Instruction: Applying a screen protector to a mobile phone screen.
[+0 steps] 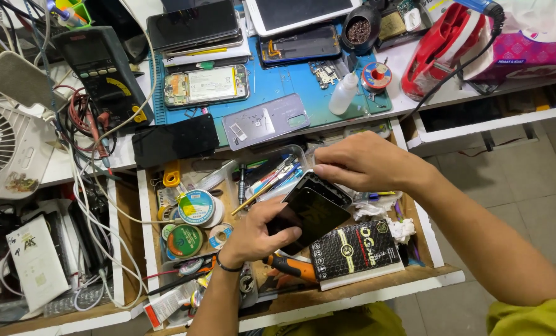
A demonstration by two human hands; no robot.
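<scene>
My left hand (256, 233) grips the lower edge of a black phone (312, 208) held over an open wooden drawer (365, 289). My right hand (368, 163) comes from the right and pinches the phone's upper end, fingers curled over it. The phone's dark glossy face is tilted toward me. A black wristband sits on my left wrist. Under the hands lie a clear plastic tray of tools and pens (271, 177), an orange-handled tool (293, 267) and a black patterned box (355, 249).
On the white bench above sit a blue work mat (284, 84) with an opened phone (206, 86), a grey back cover (265, 121), a white squeeze bottle (343, 93), stacked phones, a multimeter (103, 68), a white fan (7, 146) and tangled cables. Solder and tape rolls (196, 208) fill the drawer's left.
</scene>
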